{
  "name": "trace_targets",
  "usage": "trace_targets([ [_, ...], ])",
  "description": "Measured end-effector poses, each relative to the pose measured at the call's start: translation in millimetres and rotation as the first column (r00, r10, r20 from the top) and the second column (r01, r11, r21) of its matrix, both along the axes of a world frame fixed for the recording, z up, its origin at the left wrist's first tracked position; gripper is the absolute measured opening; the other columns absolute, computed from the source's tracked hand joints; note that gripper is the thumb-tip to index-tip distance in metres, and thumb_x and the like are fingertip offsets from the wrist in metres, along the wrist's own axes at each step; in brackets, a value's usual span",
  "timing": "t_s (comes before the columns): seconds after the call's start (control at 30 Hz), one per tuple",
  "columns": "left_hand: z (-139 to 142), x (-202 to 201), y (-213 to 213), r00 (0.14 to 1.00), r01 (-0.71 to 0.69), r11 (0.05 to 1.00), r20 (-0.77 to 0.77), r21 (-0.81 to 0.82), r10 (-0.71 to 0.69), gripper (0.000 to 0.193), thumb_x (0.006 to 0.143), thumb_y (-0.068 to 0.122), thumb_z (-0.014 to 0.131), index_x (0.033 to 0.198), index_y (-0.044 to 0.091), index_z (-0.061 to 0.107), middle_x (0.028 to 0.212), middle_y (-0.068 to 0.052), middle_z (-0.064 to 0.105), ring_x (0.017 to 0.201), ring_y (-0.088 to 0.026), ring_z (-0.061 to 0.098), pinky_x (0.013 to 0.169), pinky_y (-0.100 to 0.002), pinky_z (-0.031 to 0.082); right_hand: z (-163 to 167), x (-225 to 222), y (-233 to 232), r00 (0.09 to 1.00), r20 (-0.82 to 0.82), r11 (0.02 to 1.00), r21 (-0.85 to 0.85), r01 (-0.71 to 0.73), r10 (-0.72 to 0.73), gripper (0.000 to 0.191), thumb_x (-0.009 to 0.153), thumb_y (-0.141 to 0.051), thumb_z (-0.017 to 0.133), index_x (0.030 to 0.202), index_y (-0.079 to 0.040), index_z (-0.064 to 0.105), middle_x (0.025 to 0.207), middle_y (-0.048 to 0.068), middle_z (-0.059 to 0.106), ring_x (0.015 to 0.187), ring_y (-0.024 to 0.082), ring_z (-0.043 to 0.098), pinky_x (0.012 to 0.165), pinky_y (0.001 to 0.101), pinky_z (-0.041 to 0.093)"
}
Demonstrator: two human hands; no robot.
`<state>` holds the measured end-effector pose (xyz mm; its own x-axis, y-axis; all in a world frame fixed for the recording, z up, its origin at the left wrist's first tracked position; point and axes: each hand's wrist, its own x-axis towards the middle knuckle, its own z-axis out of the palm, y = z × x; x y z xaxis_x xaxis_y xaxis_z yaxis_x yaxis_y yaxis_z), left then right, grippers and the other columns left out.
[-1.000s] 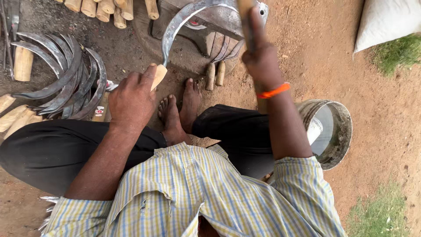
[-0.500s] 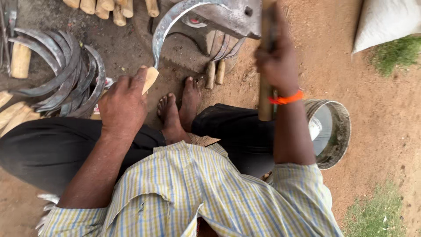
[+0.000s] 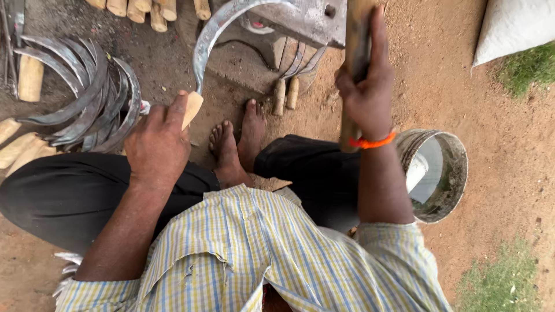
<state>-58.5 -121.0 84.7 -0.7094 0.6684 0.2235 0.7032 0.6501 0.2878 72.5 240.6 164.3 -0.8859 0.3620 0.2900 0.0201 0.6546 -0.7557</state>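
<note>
I am looking down at an open-air smithy, a yard workshop set on bare packed dirt (image 3: 509, 173) rather than any floor. Just ahead of my hands stands a grey metal anvil (image 3: 300, 23) on the ground. Out beyond my left hand lies a heap of curved sickle blades (image 3: 87, 98), with cut wooden handles (image 3: 144, 8) stacked past them. Below my right hand sits a round metal bucket (image 3: 445, 173), holding water as far as I can tell. Grass patches (image 3: 526, 66) and a pale sack (image 3: 514, 26) farther right show it is outdoors.
</note>
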Motion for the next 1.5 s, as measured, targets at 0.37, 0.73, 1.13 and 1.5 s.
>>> trace_targets([
  [0.37, 11.1, -16.5, 27.2, 0.992, 0.111, 0.993, 0.064, -0.034, -0.109, 0.06, 0.089, 0.015, 0.079, 0.146, 0.009, 0.062, 0.098, -0.013, 0.07, 0.077, -0.025, 0.072, 0.06, -0.036, 0.059, -26.8, -5.8, -0.6, 0.979, 0.162, 0.99, 0.09, 0.108, -0.122, 0.098, 0.087, 0.013, 0.058, 0.169, -0.022, 0.017, 0.146, 0.02, 0.07, 0.097, 0.027, 0.076, 0.081, 0.0364, 0.064],
  [0.73, -39.9, -45.7, 90.2, -0.053, -0.595, 0.669, 0.808, 0.446, -0.586, 0.048, 0.095, 0.025, 0.062, 0.141, 0.011, 0.056, 0.093, -0.007, 0.073, 0.068, -0.018, 0.065, 0.054, -0.032, 0.052, -30.6, 1.5, -50.9, 0.959, 0.204, 0.931, 0.346, 0.116, -0.196, 0.103, 0.079, 0.009, 0.067, 0.169, -0.021, 0.027, 0.118, 0.013, 0.067, 0.09, 0.025, 0.07, 0.071, 0.0357, 0.057],
  [1.13, -74.6, -58.5, 171.5, -0.019, -0.691, 0.574, 0.783, 0.439, -0.621, 0.039, 0.1, 0.036, 0.064, 0.127, 0.01, 0.054, 0.084, -0.006, 0.064, 0.057, -0.012, 0.058, 0.042, -0.029, 0.046, 3.6, -37.7, 7.3, 0.94, -0.336, 0.696, 0.689, 0.201, 0.062, 0.115, 0.088, 0.012, 0.067, 0.171, -0.027, -0.003, 0.163, 0.012, 0.026, 0.119, 0.023, 0.064, 0.09, 0.029, 0.063],
  [1.5, -74.5, -40.8, 150.3, -0.087, -0.72, 0.553, 0.735, 0.42, -0.672, 0.041, 0.102, 0.038, 0.063, 0.129, 0.01, 0.051, 0.085, -0.005, 0.062, 0.059, -0.012, 0.057, 0.044, -0.029, 0.046, 28.9, -14.5, 8.1, 0.93, -0.305, 0.973, -0.037, -0.226, 0.204, 0.097, 0.098, 0.024, 0.051, 0.171, -0.032, 0.017, 0.088, 0.003, 0.059, 0.062, 0.014, 0.052, 0.055, 0.026, 0.046],
])
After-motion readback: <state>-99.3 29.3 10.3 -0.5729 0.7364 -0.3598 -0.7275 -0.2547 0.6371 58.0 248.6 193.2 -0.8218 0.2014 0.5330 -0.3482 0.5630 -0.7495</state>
